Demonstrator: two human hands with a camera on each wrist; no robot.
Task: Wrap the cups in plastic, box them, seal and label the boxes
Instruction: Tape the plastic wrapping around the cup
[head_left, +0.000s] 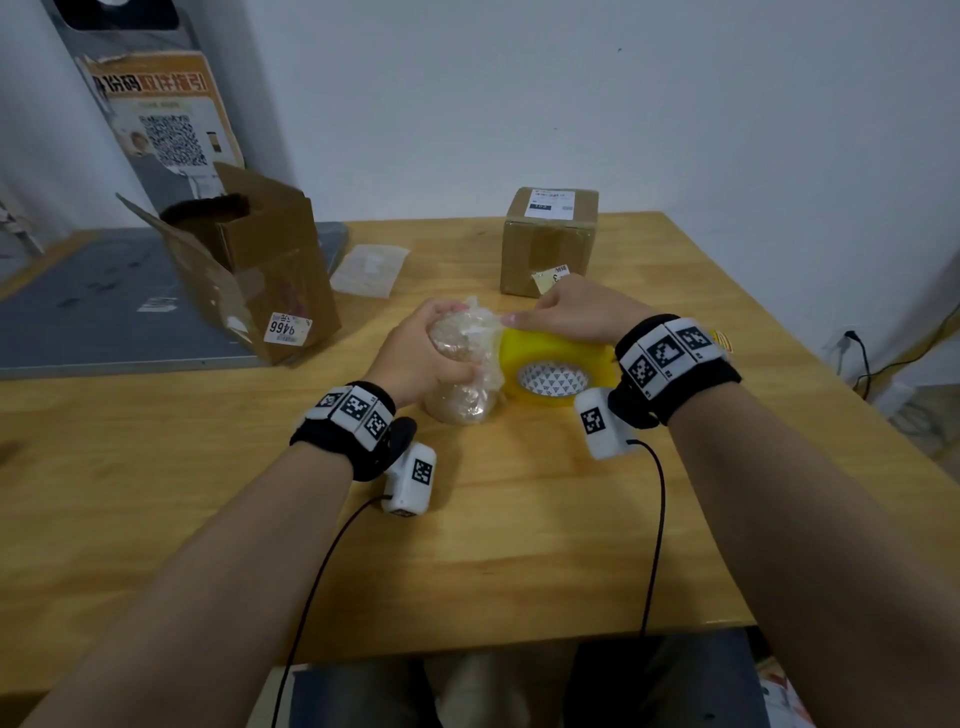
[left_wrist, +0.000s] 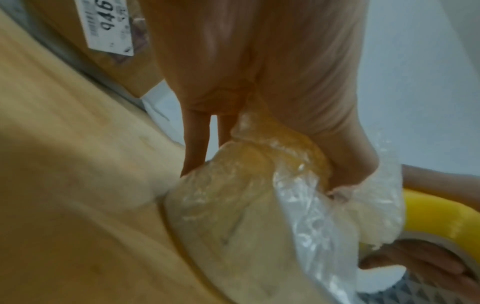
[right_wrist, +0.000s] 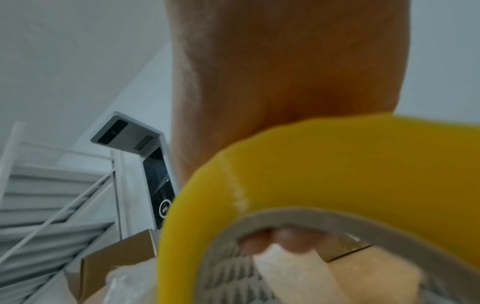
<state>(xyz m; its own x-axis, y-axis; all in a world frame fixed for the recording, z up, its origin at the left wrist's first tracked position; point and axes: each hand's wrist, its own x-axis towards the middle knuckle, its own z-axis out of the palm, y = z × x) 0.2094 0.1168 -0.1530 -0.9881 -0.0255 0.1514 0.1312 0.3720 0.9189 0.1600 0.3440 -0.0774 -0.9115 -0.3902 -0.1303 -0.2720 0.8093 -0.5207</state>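
Cup (head_left: 460, 371) wrapped in crinkled clear plastic (head_left: 480, 322) lies near the middle of the wooden table (head_left: 519, 545), tilted on its side with its base toward the person. The left hand (head_left: 415, 353) has its grip clasped round the wrapped cup, fingers over the far side and thumb on the near side; the left wrist view shows the thumb pressing into the bunched plastic. Just beside the cup, touching the plastic, stands a yellow tape roll (head_left: 553, 366) on its edge. The right hand (head_left: 566, 312) grasps the roll from above, and the right wrist view shows its fingertips (right_wrist: 283, 241) curled inside the cardboard core. At the far edge of the table sits a closed brown box (head_left: 548, 241) with a white label on top. To the left, an open cardboard box (head_left: 249, 270) leans with its flaps up, a white sticker on its side. Between the two boxes lies a flat clear plastic sheet (head_left: 370, 270)
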